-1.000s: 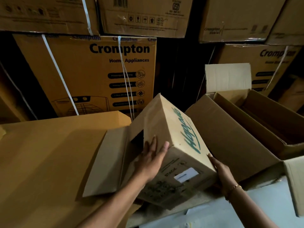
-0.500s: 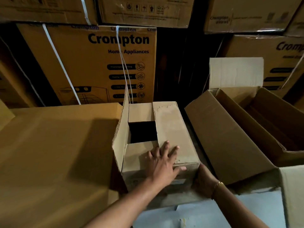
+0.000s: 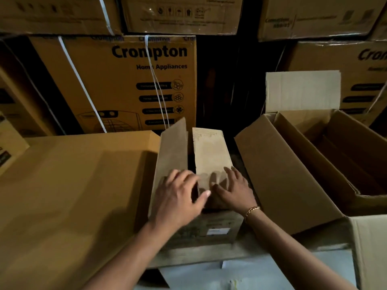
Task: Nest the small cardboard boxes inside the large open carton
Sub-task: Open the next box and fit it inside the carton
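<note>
A small cardboard box stands upright in the middle, its top flaps nearly folded shut with a dark gap between them. My left hand presses flat on the left flap, which still tilts up at its far end. My right hand, a gold bracelet at its wrist, lies flat on the right flap. Both hands have fingers spread and grip nothing. To the right stands the large open carton, tilted, flaps raised, with a smaller brown box lying inside it.
A big flat-topped yellow-brown carton fills the left side, touching the small box. Stacked Crompton appliance cartons with white straps wall the back. A pale surface shows at the bottom. A dark gap separates the back stacks.
The small box was tilted on edge, then set upright. The left flap swung from open toward shut. My right hand moved from the box's side onto its top.
</note>
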`<state>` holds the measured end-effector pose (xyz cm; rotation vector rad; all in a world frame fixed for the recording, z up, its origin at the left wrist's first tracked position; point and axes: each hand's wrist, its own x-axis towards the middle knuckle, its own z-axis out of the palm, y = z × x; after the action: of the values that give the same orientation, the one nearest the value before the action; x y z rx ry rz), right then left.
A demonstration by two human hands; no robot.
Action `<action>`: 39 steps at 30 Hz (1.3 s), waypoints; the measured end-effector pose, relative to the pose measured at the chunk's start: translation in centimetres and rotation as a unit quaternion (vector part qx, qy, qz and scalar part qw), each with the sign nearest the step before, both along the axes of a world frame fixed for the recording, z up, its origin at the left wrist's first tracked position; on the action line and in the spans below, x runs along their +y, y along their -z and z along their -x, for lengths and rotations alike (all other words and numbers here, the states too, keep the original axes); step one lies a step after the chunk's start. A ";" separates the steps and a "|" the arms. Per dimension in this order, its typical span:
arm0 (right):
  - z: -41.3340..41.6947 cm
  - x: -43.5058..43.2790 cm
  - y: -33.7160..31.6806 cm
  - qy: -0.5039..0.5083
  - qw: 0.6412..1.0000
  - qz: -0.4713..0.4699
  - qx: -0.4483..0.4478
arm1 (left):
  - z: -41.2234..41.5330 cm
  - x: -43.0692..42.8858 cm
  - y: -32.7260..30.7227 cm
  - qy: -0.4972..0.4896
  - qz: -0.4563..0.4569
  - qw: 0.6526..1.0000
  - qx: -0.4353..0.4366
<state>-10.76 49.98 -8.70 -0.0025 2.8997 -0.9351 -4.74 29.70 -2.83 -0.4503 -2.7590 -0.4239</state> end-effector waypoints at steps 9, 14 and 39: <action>3.2 -3.2 -0.3 -0.014 0.989 -0.108 -0.098 | 6.3 -7.0 4.3 -0.185 -0.170 0.916 -0.311; 4.3 -1.7 0.3 0.029 0.994 -0.036 -0.097 | 9.9 -9.5 12.8 -0.241 -0.422 0.762 -0.429; 2.2 2.2 -1.3 0.168 0.905 0.343 -0.187 | 9.4 -8.8 9.1 -0.211 -0.555 0.710 -0.379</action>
<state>-12.97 52.17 -7.42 0.5695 2.1227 -1.7392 -14.14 20.88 -11.95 0.8075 -2.3934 -2.2959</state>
